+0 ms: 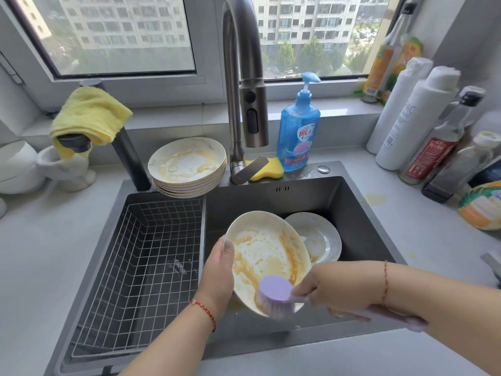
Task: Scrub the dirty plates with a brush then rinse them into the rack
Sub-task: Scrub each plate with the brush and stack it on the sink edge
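Dark sink (352,202), left hand (217,278) gripping tilted dirty plate (267,256); right hand (336,291) clutching brush (275,295) against it

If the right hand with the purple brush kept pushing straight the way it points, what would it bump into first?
Probably the dirty plate: the right hand points left, and its brush already sits at that plate's lower rim. Beyond it is the left hand gripping the plate's edge.

Brush (276,294) bristles blur against the plate (267,256); the left hand (218,272) hides its rim; bottles (444,147) run off frame at right.
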{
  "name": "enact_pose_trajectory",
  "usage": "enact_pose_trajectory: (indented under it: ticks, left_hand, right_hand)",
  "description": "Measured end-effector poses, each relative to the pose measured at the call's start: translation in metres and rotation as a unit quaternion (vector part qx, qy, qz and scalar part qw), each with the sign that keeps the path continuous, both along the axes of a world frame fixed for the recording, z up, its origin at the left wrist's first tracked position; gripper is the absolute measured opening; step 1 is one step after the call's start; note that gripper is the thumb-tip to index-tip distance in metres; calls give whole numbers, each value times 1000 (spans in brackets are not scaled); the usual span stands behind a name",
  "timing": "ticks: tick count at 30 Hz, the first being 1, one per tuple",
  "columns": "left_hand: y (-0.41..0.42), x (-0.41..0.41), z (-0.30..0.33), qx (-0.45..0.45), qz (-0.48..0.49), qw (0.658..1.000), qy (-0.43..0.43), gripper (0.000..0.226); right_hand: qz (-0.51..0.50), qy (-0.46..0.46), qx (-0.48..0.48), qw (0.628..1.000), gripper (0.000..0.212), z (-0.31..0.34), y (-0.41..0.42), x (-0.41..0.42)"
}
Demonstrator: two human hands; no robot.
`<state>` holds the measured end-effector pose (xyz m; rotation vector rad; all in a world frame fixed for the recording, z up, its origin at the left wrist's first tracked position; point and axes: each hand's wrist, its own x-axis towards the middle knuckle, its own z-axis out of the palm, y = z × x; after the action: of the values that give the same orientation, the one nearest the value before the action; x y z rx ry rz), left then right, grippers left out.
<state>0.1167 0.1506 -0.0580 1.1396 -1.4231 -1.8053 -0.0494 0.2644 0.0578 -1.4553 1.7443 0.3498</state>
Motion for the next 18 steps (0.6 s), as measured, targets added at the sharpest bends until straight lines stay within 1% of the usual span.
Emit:
enact_pose_trajectory:
  ticks: [2,4,6,7,9,10,12,14,15,16,18]
  left_hand:
    - [4,-2,2,-2,-18,1000,1,46]
    - [8,-3,1,16,-24,1000,4,56]
    - [10,-2,1,64,-35,997,15,67]
    - [11,-2,3,86,-42,995,22,64]
    - [13,-3,4,110,-39,992,36,49]
    - [14,-4,5,114,-35,992,44,45]
    - [13,-4,6,96,-24,994,55,42]
    - [9,-4,6,81,1,996,46,37]
    - [6,-3,4,75,12,996,39,36]
    - [3,-2,3,69,24,997,34,35]
    - [-1,-1,3,54,39,997,26,33]
  right_hand:
    - [-57,-77,-13,995,35,6,0,5]
    - [-132,-140,-41,980,36,7,-6,11]
    - [-180,-150,-93,968,35,-2,-14,13]
    - [-194,-135,-117,965,35,-8,-19,12]
    - [-194,-76,-162,965,34,-18,-29,6]
    - [-169,-23,-181,968,35,-24,-30,2]
    - [-102,116,-176,972,41,-29,-27,-3]
    - [-40,222,-124,966,52,-25,-23,-5]
    - [-10,249,-88,965,54,-21,-21,-4]
    - [28,268,-40,962,53,-14,-20,-3]
    - [76,246,51,965,50,-6,-15,0]
